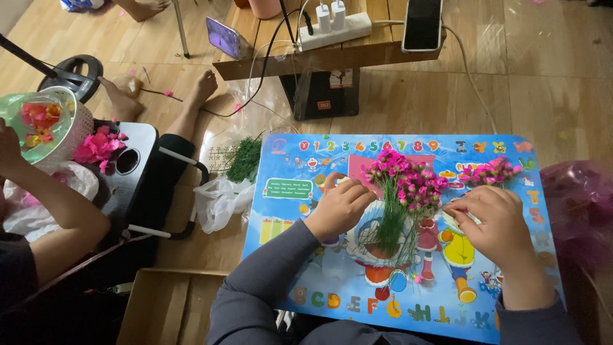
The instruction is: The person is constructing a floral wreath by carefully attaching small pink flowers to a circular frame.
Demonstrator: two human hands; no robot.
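Observation:
My left hand is curled at the left side of a bunch of small pink artificial flowers on thin green stems, gripping it. My right hand pinches something small and pale at the bunch's right side; what it is I cannot tell. Both hands work over a low blue children's table printed with cartoon figures, letters and digits. A second small pile of pink flowers lies on the table near its far right corner.
A co-worker's arm is at the left beside a white basket of pink flowers. Green stems and a white plastic bag lie on the wooden floor. A bench holds a power strip and a phone. A cardboard box sits near me.

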